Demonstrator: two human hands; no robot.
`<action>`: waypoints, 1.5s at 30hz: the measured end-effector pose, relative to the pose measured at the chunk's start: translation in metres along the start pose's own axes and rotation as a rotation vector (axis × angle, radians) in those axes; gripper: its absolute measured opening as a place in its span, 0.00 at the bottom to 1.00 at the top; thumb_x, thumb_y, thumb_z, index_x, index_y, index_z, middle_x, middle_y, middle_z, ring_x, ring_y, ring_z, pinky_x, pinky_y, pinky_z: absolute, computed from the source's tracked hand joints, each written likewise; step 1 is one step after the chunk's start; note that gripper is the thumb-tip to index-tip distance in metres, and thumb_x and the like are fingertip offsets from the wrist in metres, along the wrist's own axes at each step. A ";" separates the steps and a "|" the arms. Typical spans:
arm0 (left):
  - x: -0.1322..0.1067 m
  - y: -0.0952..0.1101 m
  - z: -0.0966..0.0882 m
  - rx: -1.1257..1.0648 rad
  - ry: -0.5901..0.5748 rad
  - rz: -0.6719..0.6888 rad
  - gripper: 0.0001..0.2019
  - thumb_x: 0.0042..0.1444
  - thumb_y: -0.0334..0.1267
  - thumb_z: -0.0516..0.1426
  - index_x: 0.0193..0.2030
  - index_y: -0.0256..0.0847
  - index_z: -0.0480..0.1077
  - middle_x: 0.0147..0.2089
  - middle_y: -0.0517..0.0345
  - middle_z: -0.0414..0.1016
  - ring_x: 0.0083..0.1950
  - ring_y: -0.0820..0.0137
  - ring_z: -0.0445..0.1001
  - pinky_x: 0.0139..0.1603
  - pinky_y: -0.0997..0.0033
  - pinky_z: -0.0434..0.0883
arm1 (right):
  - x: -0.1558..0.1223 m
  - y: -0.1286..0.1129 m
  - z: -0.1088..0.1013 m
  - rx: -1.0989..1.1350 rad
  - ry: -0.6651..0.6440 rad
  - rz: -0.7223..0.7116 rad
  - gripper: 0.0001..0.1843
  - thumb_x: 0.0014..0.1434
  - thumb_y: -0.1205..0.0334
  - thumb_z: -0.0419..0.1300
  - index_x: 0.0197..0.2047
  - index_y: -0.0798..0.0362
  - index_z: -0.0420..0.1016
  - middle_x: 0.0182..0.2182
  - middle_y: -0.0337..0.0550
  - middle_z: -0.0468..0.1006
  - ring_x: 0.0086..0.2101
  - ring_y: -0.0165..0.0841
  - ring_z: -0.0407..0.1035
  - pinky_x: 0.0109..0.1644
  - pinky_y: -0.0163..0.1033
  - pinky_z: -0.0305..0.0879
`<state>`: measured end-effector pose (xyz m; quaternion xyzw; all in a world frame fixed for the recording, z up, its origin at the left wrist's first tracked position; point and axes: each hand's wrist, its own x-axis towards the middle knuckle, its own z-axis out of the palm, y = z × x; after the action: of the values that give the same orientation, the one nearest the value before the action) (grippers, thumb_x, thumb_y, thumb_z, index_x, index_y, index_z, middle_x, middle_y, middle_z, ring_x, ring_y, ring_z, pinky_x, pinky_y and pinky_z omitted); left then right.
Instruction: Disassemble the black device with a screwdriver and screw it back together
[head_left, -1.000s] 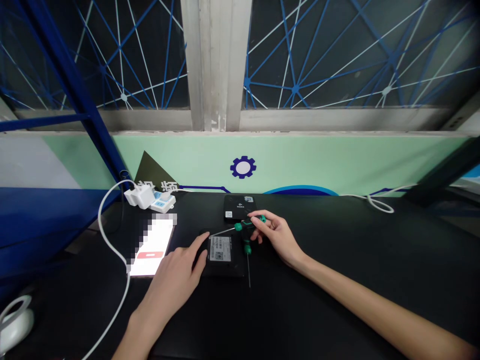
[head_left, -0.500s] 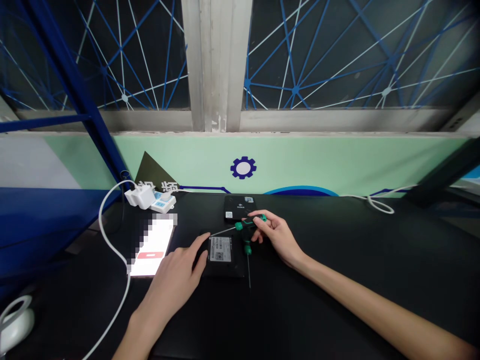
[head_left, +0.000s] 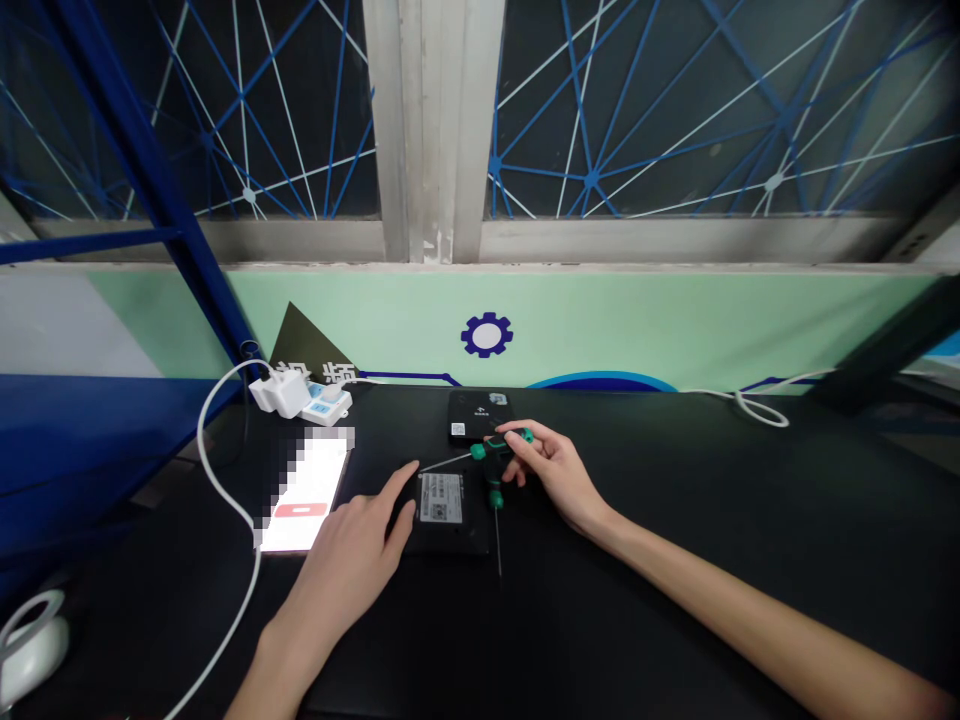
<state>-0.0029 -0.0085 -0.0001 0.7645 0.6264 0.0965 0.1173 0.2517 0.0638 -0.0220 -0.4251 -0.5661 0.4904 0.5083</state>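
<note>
My right hand is closed on a T-handle screwdriver, black with green ends. One thin shaft points left, its tip at the upper left corner of a flat black box. A second shaft sticks out from the handle towards me, past the box's right side. The box lies on the table with a white printed label facing up. My left hand has its index finger and thumb spread. Its index fingertip is by the screwdriver tip, and its thumb is at the box's left edge. Any screw there is too small to see.
Behind the labelled box lies another flat black box. A phone with a lit screen lies left of my left hand. Beyond it are a power strip, a white plug and a white cable. The black table meets a green wall.
My left index fingertip has lifted very slightly at the screwdriver tip. The right hand, screwdriver and boxes look the same.
</note>
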 end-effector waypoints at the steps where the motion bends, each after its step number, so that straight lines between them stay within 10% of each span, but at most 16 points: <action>1: 0.000 0.000 0.000 0.001 0.000 -0.003 0.25 0.70 0.47 0.40 0.73 0.53 0.51 0.28 0.59 0.70 0.30 0.63 0.74 0.27 0.71 0.58 | 0.000 0.000 0.000 -0.006 0.011 0.003 0.23 0.57 0.44 0.65 0.45 0.56 0.75 0.21 0.40 0.78 0.19 0.29 0.68 0.24 0.33 0.61; 45: 0.000 0.000 -0.001 -0.032 -0.027 -0.003 0.27 0.70 0.48 0.40 0.74 0.49 0.50 0.27 0.60 0.72 0.27 0.65 0.72 0.27 0.71 0.58 | 0.012 -0.005 -0.021 0.208 0.266 -0.085 0.19 0.54 0.45 0.68 0.35 0.52 0.71 0.26 0.37 0.72 0.23 0.30 0.72 0.26 0.34 0.69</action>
<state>-0.0029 -0.0090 0.0008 0.7627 0.6244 0.0961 0.1382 0.2714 0.0770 -0.0152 -0.4070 -0.4576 0.4638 0.6401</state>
